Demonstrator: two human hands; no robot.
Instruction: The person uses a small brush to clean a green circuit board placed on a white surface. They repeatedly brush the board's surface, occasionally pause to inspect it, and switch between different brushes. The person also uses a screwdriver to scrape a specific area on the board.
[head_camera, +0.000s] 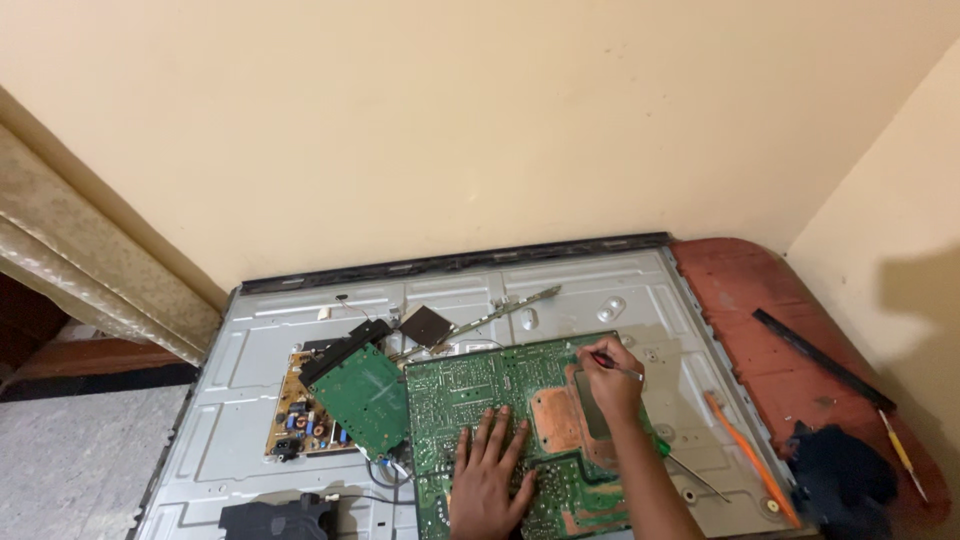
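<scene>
Large green printed circuit board with copper patches lies solder-side up on the grey metal back panel of a flat screen, its lower edge cut off by the frame. The left hand presses it flat, fingers spread. The right hand pinches a thin red-tipped tool, whose tip is hard to make out.

The single head-worn camera looked steeply down from above and behind the hands, at arm's length.
</scene>
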